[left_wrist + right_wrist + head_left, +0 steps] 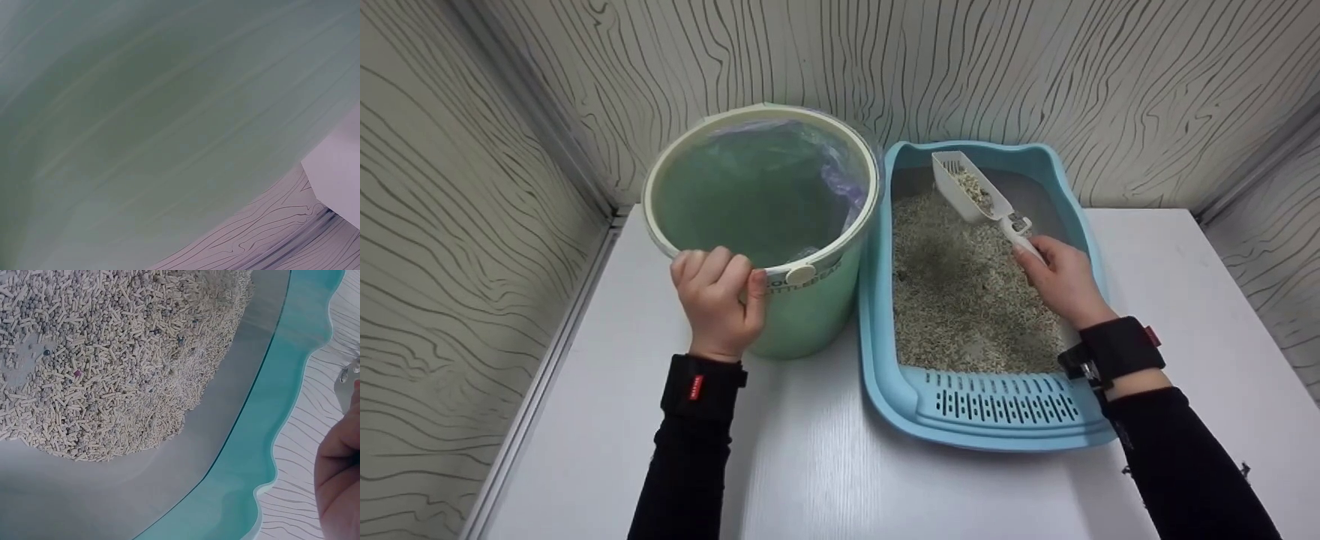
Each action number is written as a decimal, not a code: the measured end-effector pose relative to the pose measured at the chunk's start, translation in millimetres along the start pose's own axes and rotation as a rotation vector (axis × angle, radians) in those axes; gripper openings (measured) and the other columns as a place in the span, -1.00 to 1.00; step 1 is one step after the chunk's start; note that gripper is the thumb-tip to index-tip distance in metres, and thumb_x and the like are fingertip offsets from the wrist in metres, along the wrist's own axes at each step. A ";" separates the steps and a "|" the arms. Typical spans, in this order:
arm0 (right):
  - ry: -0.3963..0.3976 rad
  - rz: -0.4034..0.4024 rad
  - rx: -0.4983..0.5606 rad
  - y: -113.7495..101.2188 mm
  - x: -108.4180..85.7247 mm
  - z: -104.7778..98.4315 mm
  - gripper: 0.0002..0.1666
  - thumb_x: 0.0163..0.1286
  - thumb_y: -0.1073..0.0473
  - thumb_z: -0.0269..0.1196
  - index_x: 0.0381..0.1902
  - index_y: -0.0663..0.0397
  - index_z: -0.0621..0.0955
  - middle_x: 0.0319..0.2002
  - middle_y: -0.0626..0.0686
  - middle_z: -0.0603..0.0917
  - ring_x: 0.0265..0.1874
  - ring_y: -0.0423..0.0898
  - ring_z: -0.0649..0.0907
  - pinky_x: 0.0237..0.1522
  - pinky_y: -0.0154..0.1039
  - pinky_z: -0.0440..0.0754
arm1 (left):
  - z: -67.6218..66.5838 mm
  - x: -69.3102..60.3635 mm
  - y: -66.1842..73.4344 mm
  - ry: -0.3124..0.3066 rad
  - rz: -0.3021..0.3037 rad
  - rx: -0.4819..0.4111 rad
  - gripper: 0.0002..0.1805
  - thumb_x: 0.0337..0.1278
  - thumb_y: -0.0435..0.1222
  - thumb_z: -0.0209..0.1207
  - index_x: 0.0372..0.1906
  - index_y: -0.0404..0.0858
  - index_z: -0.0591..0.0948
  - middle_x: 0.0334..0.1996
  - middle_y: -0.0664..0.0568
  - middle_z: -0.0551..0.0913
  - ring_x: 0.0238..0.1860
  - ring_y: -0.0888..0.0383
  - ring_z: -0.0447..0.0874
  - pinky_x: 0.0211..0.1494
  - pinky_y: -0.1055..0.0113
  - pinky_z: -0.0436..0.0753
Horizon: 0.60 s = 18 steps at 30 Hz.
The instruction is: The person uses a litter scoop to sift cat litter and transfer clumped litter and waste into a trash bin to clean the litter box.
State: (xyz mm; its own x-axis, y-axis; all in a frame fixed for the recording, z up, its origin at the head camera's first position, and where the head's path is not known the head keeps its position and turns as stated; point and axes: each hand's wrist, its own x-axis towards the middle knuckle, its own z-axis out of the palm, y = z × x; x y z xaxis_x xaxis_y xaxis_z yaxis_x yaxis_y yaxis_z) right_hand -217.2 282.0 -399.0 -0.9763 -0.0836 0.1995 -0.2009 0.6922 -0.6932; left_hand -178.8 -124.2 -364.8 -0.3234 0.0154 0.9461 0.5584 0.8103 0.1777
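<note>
My right hand [1061, 279] grips the handle of a white litter scoop [960, 191], held above the back part of a blue litter box [877, 360]. Some litter lies in the scoop, and a dusty blur hangs below it. Pellet litter [112, 371] covers much of the box floor, with a bare grey patch along one side. With fingers curled over the front rim, my left hand [718, 300] holds a green trash bin [810, 315] lined with a thin clear bag [840, 176]. The bin's wall [169, 124] fills most of the left wrist view.
Bin and box stand side by side on a white tabletop [810, 465]. Behind them rises a wood-grain patterned wall [825, 60]. A slotted step [1005, 405] forms the box's front. More patterned panels flank the table on both sides.
</note>
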 end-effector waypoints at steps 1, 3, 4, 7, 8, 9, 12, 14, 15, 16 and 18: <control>-0.001 -0.001 0.005 -0.2 -0.6 -0.2 -0.67 0.57 0.07 0.06 -0.22 0.25 0.58 -0.59 -0.09 0.44 -0.70 -0.30 0.33 -0.54 -0.33 0.28 | 0.0 0.1 -0.1 0.000 0.000 0.000 -0.38 0.50 0.03 -0.18 -0.68 -0.26 0.29 -0.67 -0.04 0.25 -0.51 -0.01 0.16 -0.14 0.09 0.21; -0.002 -0.001 0.014 -0.6 -1.4 -0.5 -0.67 0.57 0.08 0.06 -0.24 0.24 0.57 -0.60 -0.11 0.45 -0.71 -0.30 0.33 -0.55 -0.33 0.29 | 0.1 0.1 -0.2 0.001 -0.001 -0.002 -0.38 0.50 0.03 -0.18 -0.69 -0.26 0.29 -0.67 -0.04 0.26 -0.51 -0.01 0.16 -0.14 0.09 0.21; -0.003 0.000 0.017 -0.6 -1.9 -0.6 -0.67 0.57 0.07 0.06 -0.25 0.24 0.57 -0.60 -0.11 0.44 -0.71 -0.30 0.33 -0.55 -0.32 0.29 | 0.1 0.1 -0.2 0.001 -0.002 -0.003 -0.38 0.50 0.03 -0.18 -0.69 -0.26 0.29 -0.67 -0.04 0.26 -0.51 -0.01 0.16 -0.14 0.09 0.21; -0.017 0.009 0.018 -0.7 -3.7 -1.5 -0.66 0.57 0.06 0.05 -0.22 0.25 0.58 -0.60 -0.10 0.44 -0.73 -0.29 0.32 -0.56 -0.31 0.28 | 0.0 -0.1 -0.3 0.001 -0.003 -0.002 -0.38 0.50 0.03 -0.18 -0.68 -0.27 0.29 -0.67 -0.04 0.26 -0.51 -0.01 0.17 -0.14 0.09 0.21; -0.019 0.012 0.015 -0.8 -4.1 -1.7 -0.66 0.57 0.06 0.06 -0.21 0.25 0.58 -0.59 -0.10 0.44 -0.73 -0.29 0.32 -0.56 -0.31 0.29 | 0.0 -0.2 -0.2 0.001 -0.004 -0.002 -0.38 0.50 0.03 -0.18 -0.68 -0.27 0.29 -0.67 -0.05 0.26 -0.51 -0.01 0.17 -0.14 0.09 0.21; -0.018 0.014 0.009 -0.9 -4.6 -1.9 -0.66 0.57 0.06 0.06 -0.20 0.26 0.58 -0.59 -0.10 0.44 -0.73 -0.29 0.32 -0.55 -0.31 0.29 | 0.0 -0.3 -0.2 0.001 -0.004 -0.002 -0.38 0.50 0.03 -0.18 -0.68 -0.27 0.29 -0.67 -0.05 0.26 -0.51 -0.01 0.17 -0.14 0.09 0.21; -0.007 0.016 -0.018 -1.9 -6.1 -2.5 -0.66 0.55 0.07 0.09 -0.15 0.28 0.60 -0.57 -0.07 0.44 -0.71 -0.29 0.32 -0.50 -0.31 0.28 | 0.0 -0.7 -0.2 0.001 -0.005 -0.003 -0.38 0.50 0.03 -0.18 -0.68 -0.27 0.29 -0.66 -0.05 0.26 -0.50 -0.01 0.17 -0.14 0.09 0.21; 0.009 0.016 -0.036 -3.1 -7.2 -2.8 -0.67 0.54 0.09 0.11 -0.12 0.29 0.62 -0.55 -0.05 0.44 -0.68 -0.30 0.32 -0.45 -0.30 0.27 | 0.1 -0.7 -0.2 0.001 -0.006 -0.004 -0.39 0.50 0.03 -0.17 -0.68 -0.27 0.30 -0.66 -0.04 0.27 -0.50 -0.01 0.18 -0.13 0.09 0.21; 0.016 0.017 -0.044 -3.6 -7.8 -2.8 -0.67 0.53 0.09 0.12 -0.11 0.30 0.63 -0.54 -0.04 0.45 -0.68 -0.31 0.31 -0.44 -0.30 0.26 | 0.2 -0.7 -0.1 0.001 -0.006 -0.004 -0.39 0.50 0.03 -0.17 -0.68 -0.27 0.30 -0.66 -0.04 0.27 -0.50 -0.01 0.18 -0.13 0.09 0.21; 0.020 0.020 -0.048 -4.2 -8.6 -2.8 -0.67 0.52 0.09 0.13 -0.10 0.30 0.63 -0.54 -0.03 0.45 -0.68 -0.31 0.31 -0.43 -0.30 0.25 | 0.2 -0.7 -0.1 0.001 -0.006 -0.004 -0.39 0.50 0.03 -0.18 -0.68 -0.27 0.30 -0.66 -0.05 0.27 -0.50 -0.01 0.18 -0.13 0.09 0.21; 0.030 0.028 -0.061 -5.9 -10.4 -3.0 -0.66 0.51 0.09 0.14 -0.09 0.31 0.63 -0.52 0.01 0.47 -0.68 -0.32 0.31 -0.42 -0.29 0.25 | 0.3 -0.6 -0.1 0.002 -0.006 -0.002 -0.38 0.50 0.03 -0.18 -0.68 -0.27 0.30 -0.66 -0.05 0.27 -0.50 -0.01 0.19 -0.14 0.09 0.22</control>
State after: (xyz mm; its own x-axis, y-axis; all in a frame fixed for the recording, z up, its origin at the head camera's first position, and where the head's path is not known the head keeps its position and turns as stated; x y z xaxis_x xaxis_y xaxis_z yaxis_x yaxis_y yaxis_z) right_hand -205.6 280.9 -395.0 -0.9784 -0.0434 0.2019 -0.1679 0.7367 -0.6551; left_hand -178.9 -124.2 -365.5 -0.3251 0.0097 0.9456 0.5582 0.8092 0.1836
